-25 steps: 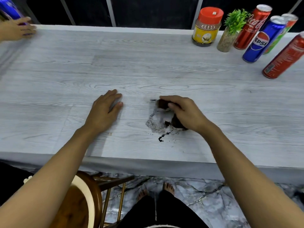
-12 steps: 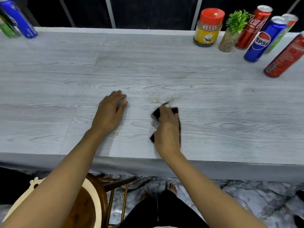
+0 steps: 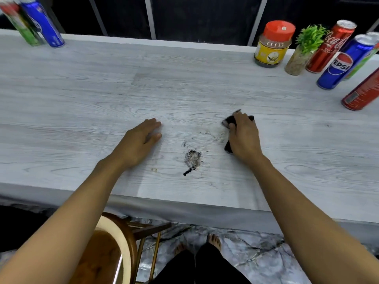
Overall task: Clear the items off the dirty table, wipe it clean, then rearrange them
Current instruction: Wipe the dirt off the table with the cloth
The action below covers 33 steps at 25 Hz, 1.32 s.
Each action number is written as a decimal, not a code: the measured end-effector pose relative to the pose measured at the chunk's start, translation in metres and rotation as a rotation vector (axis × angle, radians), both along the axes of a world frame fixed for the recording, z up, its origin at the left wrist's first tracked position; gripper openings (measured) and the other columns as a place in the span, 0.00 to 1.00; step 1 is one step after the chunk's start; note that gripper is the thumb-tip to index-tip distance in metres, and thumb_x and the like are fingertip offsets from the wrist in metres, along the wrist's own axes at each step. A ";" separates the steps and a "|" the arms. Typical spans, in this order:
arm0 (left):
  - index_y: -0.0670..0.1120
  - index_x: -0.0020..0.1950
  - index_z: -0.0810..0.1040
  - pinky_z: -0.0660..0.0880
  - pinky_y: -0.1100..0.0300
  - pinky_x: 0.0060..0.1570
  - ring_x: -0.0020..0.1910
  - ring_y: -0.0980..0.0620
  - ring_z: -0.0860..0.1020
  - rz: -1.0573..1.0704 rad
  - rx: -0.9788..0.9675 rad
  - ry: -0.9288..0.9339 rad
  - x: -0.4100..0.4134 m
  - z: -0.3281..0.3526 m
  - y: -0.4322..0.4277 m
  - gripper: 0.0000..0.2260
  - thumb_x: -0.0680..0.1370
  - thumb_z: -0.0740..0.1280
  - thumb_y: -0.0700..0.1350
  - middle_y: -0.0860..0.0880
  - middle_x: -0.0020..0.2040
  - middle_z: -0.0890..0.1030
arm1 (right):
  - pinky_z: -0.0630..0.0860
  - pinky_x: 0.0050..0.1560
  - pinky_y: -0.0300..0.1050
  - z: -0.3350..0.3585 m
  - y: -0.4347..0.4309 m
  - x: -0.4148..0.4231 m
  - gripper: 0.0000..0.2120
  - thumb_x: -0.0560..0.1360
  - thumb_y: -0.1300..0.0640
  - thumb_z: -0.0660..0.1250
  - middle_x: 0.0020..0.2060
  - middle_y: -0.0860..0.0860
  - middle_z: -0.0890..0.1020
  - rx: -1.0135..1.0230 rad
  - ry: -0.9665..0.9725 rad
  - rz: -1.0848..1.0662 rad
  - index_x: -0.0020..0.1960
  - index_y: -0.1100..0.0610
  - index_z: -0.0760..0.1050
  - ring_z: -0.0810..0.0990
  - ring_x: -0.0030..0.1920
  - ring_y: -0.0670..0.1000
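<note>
A small pile of grey and black dirt (image 3: pixel 192 159) lies on the light wood-grain table (image 3: pixel 82 103) near its front edge, with loose specks trailing up to the right. My right hand (image 3: pixel 243 136) holds a dark cloth (image 3: pixel 229 120) against the table, right of and slightly beyond the pile. Flat on the table to the left of the pile, my left hand (image 3: pixel 139 142) rests with straight fingers.
At the back right stand a red-lidded jar (image 3: pixel 272 45), a small potted plant (image 3: pixel 303 51), a Coca-Cola can (image 3: pixel 330 47), a Pepsi can (image 3: pixel 344 62) and another red can (image 3: pixel 363 92). A blue can (image 3: pixel 44 25) and green can (image 3: pixel 20 22) stand back left. A wooden chair (image 3: pixel 110 249) is below the front edge.
My right hand has slid the cloth from the near middle out to the right and farther away, uncovering the dirt pile. The left hand has stayed put.
</note>
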State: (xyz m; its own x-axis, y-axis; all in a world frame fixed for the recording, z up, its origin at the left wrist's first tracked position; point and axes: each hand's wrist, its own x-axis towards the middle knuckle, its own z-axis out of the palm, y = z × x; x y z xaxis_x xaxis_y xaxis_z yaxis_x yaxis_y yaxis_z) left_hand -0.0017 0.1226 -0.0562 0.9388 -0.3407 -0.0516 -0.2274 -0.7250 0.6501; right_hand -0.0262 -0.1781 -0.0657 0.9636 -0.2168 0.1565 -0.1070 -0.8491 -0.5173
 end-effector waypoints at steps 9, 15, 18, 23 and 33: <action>0.49 0.76 0.61 0.47 0.60 0.74 0.77 0.54 0.53 -0.044 0.190 -0.248 -0.007 -0.020 0.003 0.22 0.83 0.53 0.52 0.50 0.77 0.58 | 0.64 0.64 0.43 0.008 0.055 0.010 0.18 0.79 0.64 0.59 0.66 0.55 0.75 0.120 0.063 0.497 0.68 0.56 0.71 0.68 0.70 0.53; 0.51 0.73 0.67 0.49 0.62 0.74 0.76 0.59 0.55 -0.030 -0.048 -0.069 -0.007 -0.007 0.009 0.19 0.82 0.57 0.50 0.53 0.76 0.62 | 0.60 0.66 0.30 0.016 0.035 -0.041 0.18 0.79 0.66 0.59 0.64 0.46 0.73 0.328 0.125 0.482 0.67 0.55 0.73 0.67 0.69 0.45; 0.49 0.72 0.69 0.49 0.64 0.73 0.75 0.59 0.55 0.006 -0.099 -0.011 -0.016 0.000 0.013 0.18 0.83 0.56 0.50 0.53 0.75 0.63 | 0.65 0.69 0.45 0.004 0.036 -0.076 0.18 0.80 0.66 0.58 0.67 0.53 0.74 0.251 0.000 0.223 0.68 0.57 0.71 0.69 0.69 0.53; 0.46 0.74 0.66 0.47 0.64 0.73 0.76 0.55 0.55 0.103 -0.020 -0.089 -0.034 -0.008 0.015 0.20 0.83 0.53 0.50 0.49 0.76 0.62 | 0.51 0.75 0.52 -0.015 0.093 -0.078 0.22 0.77 0.70 0.58 0.70 0.61 0.68 0.120 -0.063 0.011 0.71 0.65 0.65 0.63 0.73 0.57; 0.47 0.68 0.74 0.61 0.71 0.67 0.70 0.58 0.67 0.224 -0.297 -0.007 -0.033 0.003 0.027 0.17 0.82 0.57 0.51 0.51 0.70 0.73 | 0.66 0.68 0.48 0.003 0.152 -0.048 0.25 0.73 0.76 0.56 0.63 0.58 0.76 0.321 -0.065 0.249 0.69 0.64 0.68 0.72 0.63 0.56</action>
